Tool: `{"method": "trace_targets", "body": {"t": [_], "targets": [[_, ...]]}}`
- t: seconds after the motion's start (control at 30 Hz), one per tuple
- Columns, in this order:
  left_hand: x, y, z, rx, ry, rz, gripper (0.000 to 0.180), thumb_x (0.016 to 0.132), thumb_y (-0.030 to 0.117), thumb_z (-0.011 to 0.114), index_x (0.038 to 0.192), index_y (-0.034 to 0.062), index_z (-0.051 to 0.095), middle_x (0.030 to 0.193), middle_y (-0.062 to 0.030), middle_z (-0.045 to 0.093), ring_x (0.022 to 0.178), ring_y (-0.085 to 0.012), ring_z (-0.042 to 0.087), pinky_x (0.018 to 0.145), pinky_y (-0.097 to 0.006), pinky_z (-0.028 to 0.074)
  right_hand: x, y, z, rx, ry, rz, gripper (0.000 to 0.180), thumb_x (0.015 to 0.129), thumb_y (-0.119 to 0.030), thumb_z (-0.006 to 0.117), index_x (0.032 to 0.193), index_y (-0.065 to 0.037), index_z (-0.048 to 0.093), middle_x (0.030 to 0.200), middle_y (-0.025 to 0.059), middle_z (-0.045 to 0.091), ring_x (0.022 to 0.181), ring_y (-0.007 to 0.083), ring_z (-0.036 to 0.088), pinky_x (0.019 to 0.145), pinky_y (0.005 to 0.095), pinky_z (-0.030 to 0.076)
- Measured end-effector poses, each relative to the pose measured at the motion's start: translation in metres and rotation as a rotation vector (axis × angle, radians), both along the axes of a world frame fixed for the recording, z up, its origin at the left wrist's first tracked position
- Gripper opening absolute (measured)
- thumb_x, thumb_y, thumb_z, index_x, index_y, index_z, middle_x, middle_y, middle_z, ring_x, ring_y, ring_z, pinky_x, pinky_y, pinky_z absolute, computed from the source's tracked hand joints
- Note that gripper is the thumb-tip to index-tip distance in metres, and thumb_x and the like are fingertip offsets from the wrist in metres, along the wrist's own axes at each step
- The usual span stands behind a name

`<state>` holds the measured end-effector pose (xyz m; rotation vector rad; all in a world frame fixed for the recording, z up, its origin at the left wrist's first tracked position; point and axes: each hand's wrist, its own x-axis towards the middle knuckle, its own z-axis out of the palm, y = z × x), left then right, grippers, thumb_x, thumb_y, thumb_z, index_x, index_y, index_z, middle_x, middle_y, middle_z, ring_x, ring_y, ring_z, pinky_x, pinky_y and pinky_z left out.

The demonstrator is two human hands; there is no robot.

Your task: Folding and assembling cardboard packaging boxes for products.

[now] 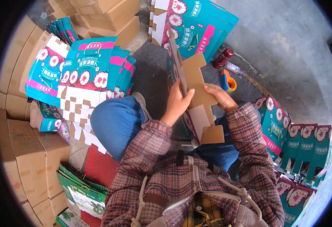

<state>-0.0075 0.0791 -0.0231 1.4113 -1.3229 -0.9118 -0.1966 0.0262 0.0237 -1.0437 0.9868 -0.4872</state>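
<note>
A partly folded cardboard gift box stands in front of me, its plain brown inside and notched flaps turned to the right and its printed face to the left. My left hand grips its near left panel, thumb apart from the fingers. On the right side, my right hand pinches a brown flap, the thumb on top and the other fingers partly hidden. Beyond my right hand lie a roll of orange tape with a blue part, a dark red bottle and a small clear bottle.
Flat teal box blanks are stacked at the left, with more blanks against the far wall. Brown cartons line the left side. Green bags lie at the lower left. Folded teal boxes stand at the right.
</note>
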Motion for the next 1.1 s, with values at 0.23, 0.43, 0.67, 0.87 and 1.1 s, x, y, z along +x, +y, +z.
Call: {"method": "trace_targets", "body": {"t": [0.23,0.43,0.67,0.87,1.1], "targets": [[0.002,0.007,-0.005,-0.097,-0.082,0.034,0.054,0.089,0.029,0.06,0.124,-0.0085,0.044,0.123,-0.0291,0.049,0.116,-0.0382,0.051,0.096,-0.041,0.041,0.002,-0.002,0.007,0.039,-0.111,0.039,0.045,0.099,-0.032,0.045,0.129,0.002,0.05,0.119,0.0094,0.06,0.105,0.0163,0.058,0.093,0.0309,0.046],[0.003,0.015,0.003,-0.045,-0.228,0.047,0.02,0.092,0.014,0.053,0.089,-0.0047,0.049,0.087,-0.0316,0.056,0.082,-0.0505,0.056,0.068,-0.051,0.044,-0.004,-0.01,0.015,-0.454,0.026,-0.033,0.045,0.098,-0.033,0.051,0.126,0.002,0.052,0.121,0.0114,0.059,0.11,0.0208,0.057,0.094,0.0354,0.045],[-0.007,0.039,0.017,-0.094,-0.323,-0.242,0.04,0.093,0.01,0.047,0.131,-0.002,0.042,0.106,-0.0228,0.056,0.095,-0.0405,0.057,0.079,-0.046,0.048,0.018,-0.008,0.1,-1.695,0.842,0.309,0.057,0.069,-0.027,0.076,0.12,-0.009,0.058,0.128,0.0131,0.052,0.124,0.033,0.044,0.105,0.0472,0.035],[-0.012,0.047,0.024,-0.144,-0.252,-0.343,0.038,0.093,0.012,0.048,0.13,0.0017,0.046,0.105,-0.021,0.057,0.094,-0.0378,0.059,0.078,-0.045,0.049,0.005,-0.022,0.094,-1.581,1.055,0.859,0.033,0.069,-0.033,0.075,0.094,-0.013,0.068,0.096,0.0044,0.064,0.107,0.0247,0.056,0.101,0.0462,0.035],[0.022,0.023,0.0,-0.179,0.047,-0.061,0.043,0.101,0.035,0.039,0.122,0.0022,0.056,0.116,-0.0131,0.061,0.107,-0.0234,0.058,0.093,-0.036,0.044,-0.022,-0.06,0.068,-1.294,0.925,0.865,0.025,0.081,-0.034,0.064,0.087,-0.01,0.069,0.08,0.0127,0.065,0.08,0.0339,0.064,0.069,0.0451,0.05]]}}
